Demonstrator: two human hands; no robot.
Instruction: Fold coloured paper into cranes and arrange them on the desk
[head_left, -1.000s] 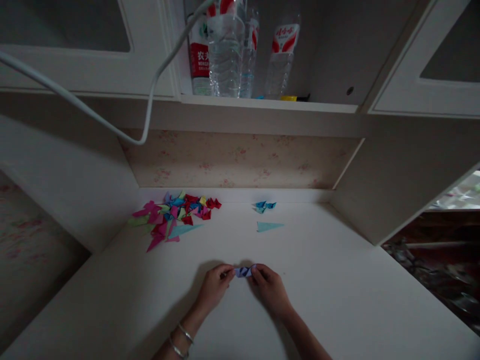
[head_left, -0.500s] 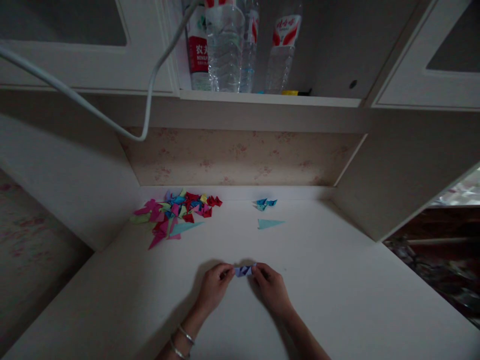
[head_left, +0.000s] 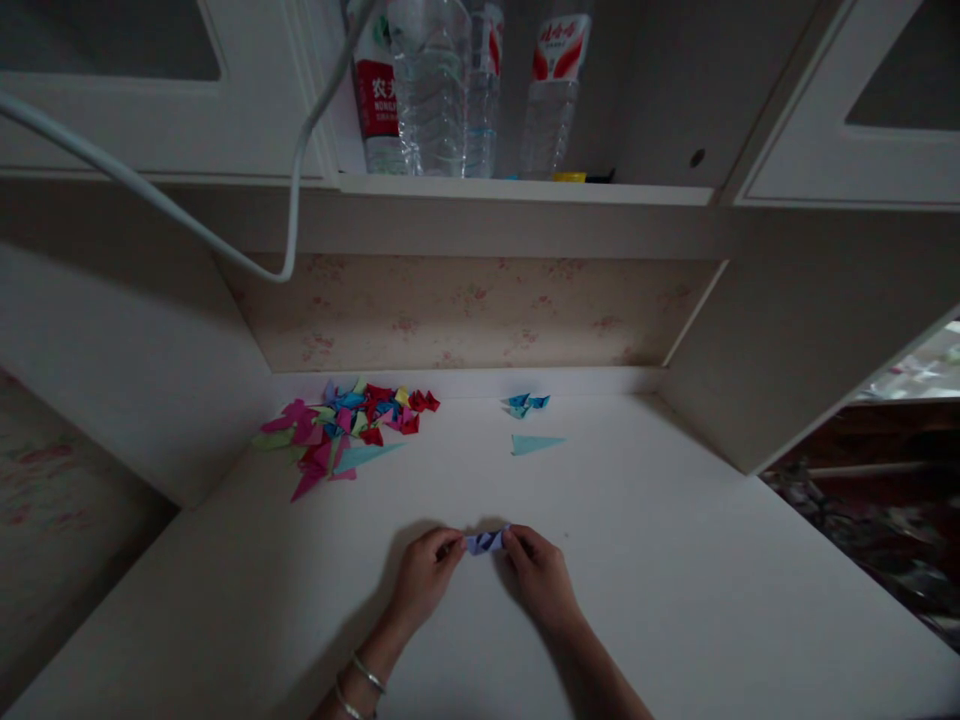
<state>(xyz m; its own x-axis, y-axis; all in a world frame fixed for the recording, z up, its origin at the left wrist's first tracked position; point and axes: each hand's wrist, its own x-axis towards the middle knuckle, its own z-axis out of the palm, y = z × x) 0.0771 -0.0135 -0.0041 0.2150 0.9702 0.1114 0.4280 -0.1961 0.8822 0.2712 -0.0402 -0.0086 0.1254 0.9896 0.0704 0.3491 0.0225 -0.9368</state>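
A small folded purple paper piece (head_left: 484, 542) is stretched between my two hands, just above the white tabletop. My left hand (head_left: 427, 572) pinches its left end between thumb and fingers. At the other end, my right hand (head_left: 541, 580) grips it the same way, and the fingertips hide both ends. Beyond my hands lies a flat light-blue paper triangle (head_left: 534, 445). Small folded blue paper pieces (head_left: 528, 404) sit behind that, close to the back edge.
A pile of colourful folded papers (head_left: 367, 415) covers the back left of the white table (head_left: 675, 560). Overhead, an open shelf (head_left: 525, 190) holds several plastic bottles (head_left: 431, 90). A white cable (head_left: 187, 225) hangs at the upper left.
The whole view has shifted slightly, with shelf and papers a little further left. Both hands keep their pinch on the purple paper, almost unmoved.
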